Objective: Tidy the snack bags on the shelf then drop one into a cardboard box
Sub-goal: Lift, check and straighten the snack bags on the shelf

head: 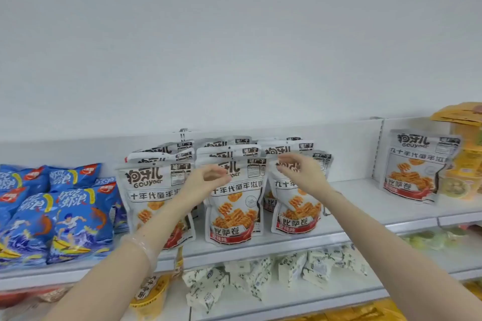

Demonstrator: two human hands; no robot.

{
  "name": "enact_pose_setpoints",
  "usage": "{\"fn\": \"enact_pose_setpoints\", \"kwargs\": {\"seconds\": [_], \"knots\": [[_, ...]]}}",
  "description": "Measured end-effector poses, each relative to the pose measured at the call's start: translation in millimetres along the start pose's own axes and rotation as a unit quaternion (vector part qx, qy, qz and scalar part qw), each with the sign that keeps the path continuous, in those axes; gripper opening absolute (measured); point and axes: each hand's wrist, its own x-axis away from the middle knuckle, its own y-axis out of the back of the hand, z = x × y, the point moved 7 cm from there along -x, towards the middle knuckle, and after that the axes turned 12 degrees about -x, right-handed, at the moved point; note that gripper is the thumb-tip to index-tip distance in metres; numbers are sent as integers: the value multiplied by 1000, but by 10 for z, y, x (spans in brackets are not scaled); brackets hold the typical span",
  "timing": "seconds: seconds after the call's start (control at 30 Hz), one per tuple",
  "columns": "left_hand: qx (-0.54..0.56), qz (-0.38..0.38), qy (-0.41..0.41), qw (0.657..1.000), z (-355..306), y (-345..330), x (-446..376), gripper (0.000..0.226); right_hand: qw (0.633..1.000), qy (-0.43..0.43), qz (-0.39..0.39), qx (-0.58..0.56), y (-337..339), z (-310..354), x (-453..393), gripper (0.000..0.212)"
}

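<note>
So both hands are up at the tops of the white snack bags on the shelf (pixel 339 237). The left hand (pixel 208 178) has its fingers curled in toward the thumb right at the top edge of the middle front bag (pixel 233 206), looks like a pinch on the seal, but honestly I can't tell if it actually has hold of it. Same story with the right hand (pixel 300 167), fingers curled at the top of the right front bag (pixel 297 206), grip or just hovering, can't say.

What I'd worry about: these bags stand upright in rows, one behind the other, and they're floppy. Tug the front one forward by its top and it probably tips off the shelf edge onto the small wrapped packs (pixel 260 276) on the lower shelf. Push it back too hard and the rows behind likely go down like dominoes.

The left front bag (pixel 154 198) sits partly behind the left forearm, so a careless elbow move could knock it into the blue bags (pixel 60 216) just beside it.

There's also one stray white bag (pixel 417 167) well off to the right, leaning on the back wall. No cardboard box in view at all, so the drop needs a turn away first.
</note>
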Motion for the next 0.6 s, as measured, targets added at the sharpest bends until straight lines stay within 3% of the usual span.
{"fn": "enact_pose_setpoints", "kwargs": {"seconds": [0.17,0.23,0.33,0.4,0.47,0.6], "knots": [[39,25,46,998,-146,-701,-291,24,989,22,-92,117,702,-497,-242,33],[36,22,63,997,-198,-968,-401,25,984,14,-122,130,898,-725,-302,42],[15,1,97,995,-210,-1324,-505,16,993,-55,-101,40,1058,-1104,-427,70],[-19,-14,128,991,-152,-1519,-557,13,987,-139,-63,-54,1038,-1413,-487,73],[-29,-26,158,987,-74,-1676,-578,20,973,-192,-47,-119,1003,-1657,-522,55],[1,-44,183,982,-35,-1832,-564,30,963,-191,-45,-185,981,-1880,-587,8]]}}
